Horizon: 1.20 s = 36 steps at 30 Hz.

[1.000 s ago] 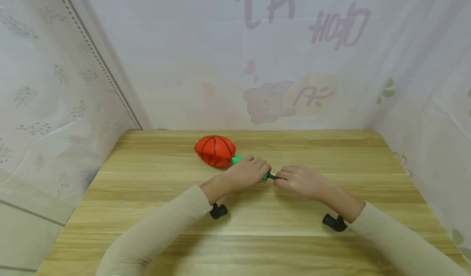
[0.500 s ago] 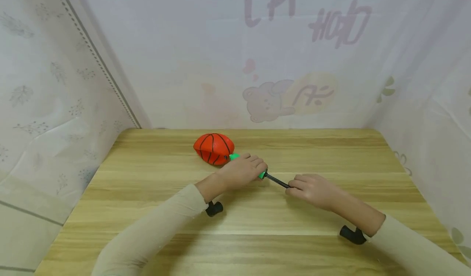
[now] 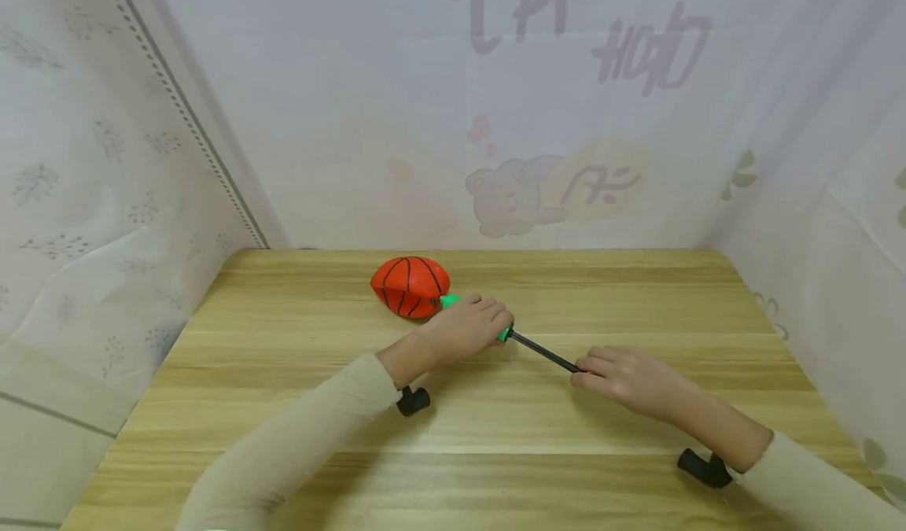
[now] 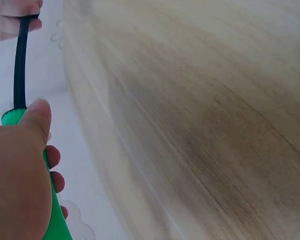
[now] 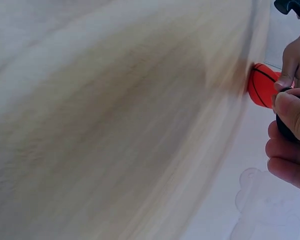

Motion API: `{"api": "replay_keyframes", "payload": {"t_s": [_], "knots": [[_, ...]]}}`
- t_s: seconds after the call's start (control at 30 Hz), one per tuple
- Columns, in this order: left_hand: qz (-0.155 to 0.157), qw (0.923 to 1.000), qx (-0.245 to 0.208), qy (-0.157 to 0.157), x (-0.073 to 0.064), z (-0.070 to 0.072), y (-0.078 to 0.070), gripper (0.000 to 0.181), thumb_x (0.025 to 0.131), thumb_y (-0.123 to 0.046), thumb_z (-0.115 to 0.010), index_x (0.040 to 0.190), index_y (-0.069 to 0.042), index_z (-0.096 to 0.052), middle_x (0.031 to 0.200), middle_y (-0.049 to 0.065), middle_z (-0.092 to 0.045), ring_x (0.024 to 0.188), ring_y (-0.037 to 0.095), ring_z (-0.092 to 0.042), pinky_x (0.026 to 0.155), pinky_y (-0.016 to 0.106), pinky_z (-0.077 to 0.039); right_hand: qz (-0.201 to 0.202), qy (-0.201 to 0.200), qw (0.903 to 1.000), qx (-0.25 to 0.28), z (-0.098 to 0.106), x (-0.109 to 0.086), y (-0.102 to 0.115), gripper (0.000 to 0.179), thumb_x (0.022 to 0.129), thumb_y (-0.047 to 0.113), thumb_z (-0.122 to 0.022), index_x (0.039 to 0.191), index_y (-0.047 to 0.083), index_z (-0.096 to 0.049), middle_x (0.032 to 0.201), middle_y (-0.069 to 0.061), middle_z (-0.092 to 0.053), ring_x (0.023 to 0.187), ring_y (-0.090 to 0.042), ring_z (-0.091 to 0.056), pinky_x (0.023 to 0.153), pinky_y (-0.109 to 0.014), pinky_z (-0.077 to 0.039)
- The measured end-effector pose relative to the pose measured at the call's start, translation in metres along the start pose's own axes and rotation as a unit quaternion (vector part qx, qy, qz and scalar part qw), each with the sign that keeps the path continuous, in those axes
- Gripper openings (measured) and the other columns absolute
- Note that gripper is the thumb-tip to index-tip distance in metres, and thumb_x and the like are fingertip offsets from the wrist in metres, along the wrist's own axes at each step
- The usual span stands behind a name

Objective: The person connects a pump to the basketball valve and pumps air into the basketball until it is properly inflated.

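Note:
A red-orange toy basketball (image 3: 409, 285), partly deflated and creased, lies on the table. My left hand (image 3: 463, 332) grips the green barrel (image 4: 57, 227) of a ball pump, whose green tip end (image 3: 449, 301) meets the ball. From the barrel's other end a long stretch of black rod (image 3: 543, 352) sticks out. My right hand (image 3: 630, 377) holds the pump's black handle (image 5: 285, 127), mostly hidden by its fingers in the head view. In the right wrist view the ball (image 5: 261, 87) shows beyond both hands.
The wooden table (image 3: 495, 484) runs back to a printed cloth wall (image 3: 354, 122). More cloth hangs at the left and right sides. A black wrist mount (image 3: 414, 400) sits under the left wrist and another mount (image 3: 704, 468) under the right.
My right hand has moved right and toward me, drawing much more of the black rod out of the barrel. The left hand and ball have shifted only slightly.

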<state>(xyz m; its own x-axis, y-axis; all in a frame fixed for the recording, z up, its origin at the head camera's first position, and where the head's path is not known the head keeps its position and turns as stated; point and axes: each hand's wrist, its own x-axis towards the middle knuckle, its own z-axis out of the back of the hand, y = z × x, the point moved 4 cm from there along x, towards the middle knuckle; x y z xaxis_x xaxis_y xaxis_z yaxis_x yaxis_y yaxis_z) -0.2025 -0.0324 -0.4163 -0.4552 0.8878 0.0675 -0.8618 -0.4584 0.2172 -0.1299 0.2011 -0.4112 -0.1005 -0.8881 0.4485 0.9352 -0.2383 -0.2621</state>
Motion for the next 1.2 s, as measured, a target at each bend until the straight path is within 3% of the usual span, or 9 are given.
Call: {"api": "replay_keyframes", "payload": {"t_s": [0.3,0.4,0.57,0.67,0.77,0.87,0.97,1.07,1.2], "knots": [[0.012,0.9992,0.039,-0.001,0.002,0.001,-0.002,0.032,0.105,-0.04,-0.054,0.12,-0.012,-0.055,0.105,-0.003,-0.058,0.095,0.014,-0.053,0.08,0.027,-0.043,0.005,0.022,0.9997,0.009,-0.013,0.024,-0.015,0.034,0.112,0.01,-0.036,0.102,0.008,-0.069,0.095,-0.003,-0.069,0.081,-0.016,-0.064,0.069,-0.026,-0.055],[0.011,0.9989,0.045,-0.001,0.003,0.0,-0.003,0.033,0.105,-0.041,-0.054,0.121,-0.012,-0.055,0.106,-0.003,-0.058,0.095,0.014,-0.053,0.08,0.027,-0.042,-0.001,0.044,0.9989,0.018,-0.019,0.034,-0.018,0.011,0.098,0.004,-0.06,0.104,0.008,-0.068,0.097,-0.003,-0.069,0.082,-0.015,-0.063,0.071,-0.026,-0.054],[0.013,0.999,0.043,0.002,0.004,-0.001,-0.005,0.032,0.105,-0.041,-0.053,0.121,-0.013,-0.056,0.107,-0.003,-0.059,0.096,0.013,-0.054,0.08,0.027,-0.041,-0.009,0.044,0.9988,0.022,-0.028,0.05,-0.023,0.027,0.079,-0.001,-0.079,0.101,0.008,-0.068,0.094,-0.001,-0.068,0.081,-0.014,-0.062,0.07,-0.023,-0.053],[0.014,0.9991,0.039,0.006,0.006,-0.002,-0.005,0.032,0.105,-0.041,-0.054,0.12,-0.013,-0.057,0.107,-0.004,-0.059,0.096,0.012,-0.054,0.08,0.026,-0.04,-0.01,0.029,0.9993,0.021,-0.032,0.055,-0.026,0.006,0.097,0.004,-0.066,0.099,0.009,-0.068,0.092,0.0,-0.068,0.079,-0.013,-0.06,0.069,-0.022,-0.052],[0.015,0.9995,0.026,0.01,0.007,-0.003,-0.005,0.031,0.105,-0.041,-0.054,0.119,-0.013,-0.057,0.107,-0.004,-0.059,0.096,0.012,-0.054,0.08,0.026,-0.04,-0.008,0.015,0.9997,0.02,-0.035,0.056,-0.027,0.024,0.108,0.011,-0.048,0.098,0.009,-0.069,0.091,0.0,-0.067,0.077,-0.013,-0.059,0.068,-0.021,-0.051],[0.016,0.9997,0.012,0.011,0.007,-0.003,-0.004,0.03,0.105,-0.04,-0.054,0.12,-0.014,-0.057,0.108,-0.004,-0.059,0.098,0.012,-0.054,0.082,0.027,-0.041,-0.001,0.012,0.9998,0.013,-0.034,0.055,-0.026,0.008,0.1,0.005,-0.062,0.098,0.008,-0.069,0.091,-0.001,-0.067,0.077,-0.013,-0.06,0.067,-0.021,-0.051],[0.018,0.9998,0.0,0.011,0.005,-0.002,-0.002,0.03,0.105,-0.039,-0.055,0.121,-0.014,-0.057,0.11,-0.004,-0.06,0.101,0.013,-0.055,0.085,0.028,-0.043,0.005,0.019,0.9998,0.011,-0.03,0.049,-0.023,0.021,0.082,0.0,-0.077,0.1,0.008,-0.068,0.092,-0.002,-0.068,0.077,-0.014,-0.062,0.068,-0.021,-0.053],[0.021,0.9998,-0.003,0.006,0.001,0.0,0.001,0.029,0.105,-0.039,-0.056,0.12,-0.014,-0.057,0.11,-0.004,-0.061,0.103,0.014,-0.056,0.086,0.028,-0.044,0.007,0.015,0.9998,0.009,-0.023,0.04,-0.02,0.011,0.102,0.002,-0.058,0.1,0.008,-0.068,0.093,-0.003,-0.069,0.077,-0.014,-0.063,0.067,-0.023,-0.054],[0.017,0.9998,0.003,-0.005,-0.001,0.0,0.005,0.029,0.105,-0.038,-0.056,0.12,-0.013,-0.057,0.112,-0.004,-0.061,0.104,0.013,-0.056,0.086,0.027,-0.044,0.006,0.001,0.9999,0.008,-0.011,0.025,-0.014,0.047,0.113,0.015,-0.023,0.099,0.008,-0.068,0.092,-0.003,-0.069,0.077,-0.015,-0.063,0.064,-0.024,-0.054]]}}
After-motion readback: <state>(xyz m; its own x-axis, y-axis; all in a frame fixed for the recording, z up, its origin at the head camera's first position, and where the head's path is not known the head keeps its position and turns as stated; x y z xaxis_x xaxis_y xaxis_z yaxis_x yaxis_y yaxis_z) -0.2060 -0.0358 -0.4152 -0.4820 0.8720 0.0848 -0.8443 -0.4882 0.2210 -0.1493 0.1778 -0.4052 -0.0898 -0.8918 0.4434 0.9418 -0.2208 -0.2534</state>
